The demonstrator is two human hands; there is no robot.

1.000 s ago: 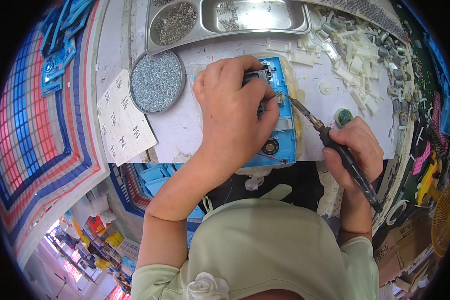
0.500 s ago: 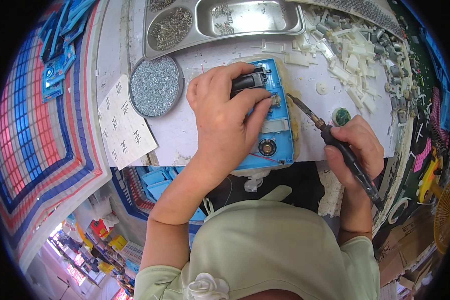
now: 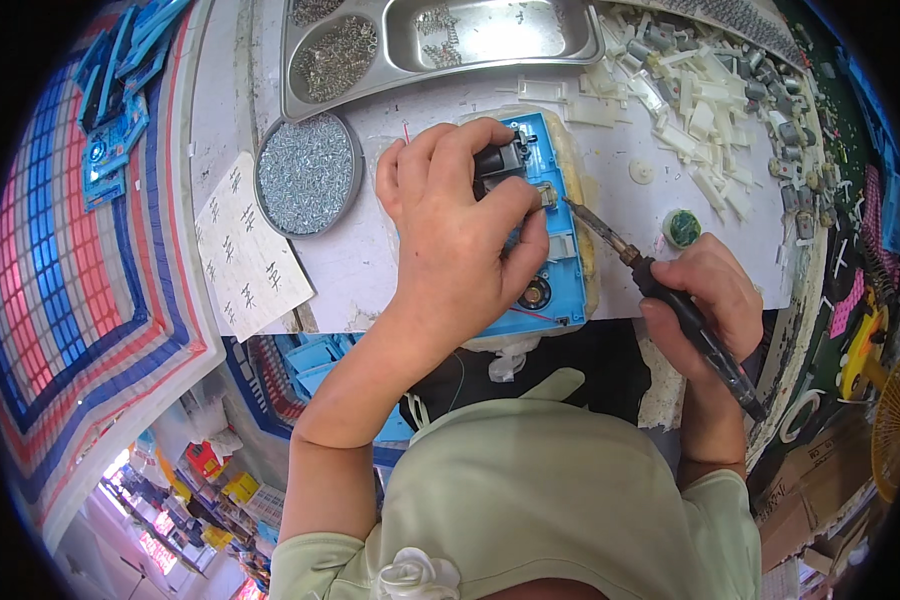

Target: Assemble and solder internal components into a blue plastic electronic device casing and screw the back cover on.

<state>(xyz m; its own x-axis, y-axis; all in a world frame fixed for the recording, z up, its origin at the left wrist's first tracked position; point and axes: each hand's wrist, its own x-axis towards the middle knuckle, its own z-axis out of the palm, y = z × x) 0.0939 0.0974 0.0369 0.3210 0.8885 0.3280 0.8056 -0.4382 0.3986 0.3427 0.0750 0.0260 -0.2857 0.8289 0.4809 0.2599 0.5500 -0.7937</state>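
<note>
A blue plastic casing [image 3: 568, 265] lies on a pale pad [image 3: 588, 240] at the table's front edge. Inside it are a black part [image 3: 500, 158], a small metal part [image 3: 547, 196] and a round speaker [image 3: 536, 292], partly covered by my hand. My left hand [image 3: 460, 220] bends over the casing, thumb and forefinger drawn together beside the metal part; what they pinch is hidden. In my right hand [image 3: 715, 300] is a soldering iron [image 3: 685, 315], gripped by its black handle. Its tip reaches the casing's right side, close to the metal part.
A round dish of small screws [image 3: 310, 175] stands left, beside a handwritten paper sheet [image 3: 250, 250]. Behind is a metal tray [image 3: 490, 65] holding springs. White plastic parts and small motors [image 3: 710, 120] are heaped at the back right. A small green-filled pot [image 3: 682, 229] sits near the iron.
The soldering iron's tip has moved slightly left and down, closer to the metal part. My left hand has shifted a little right, its thumb lower and covering more of the speaker.
</note>
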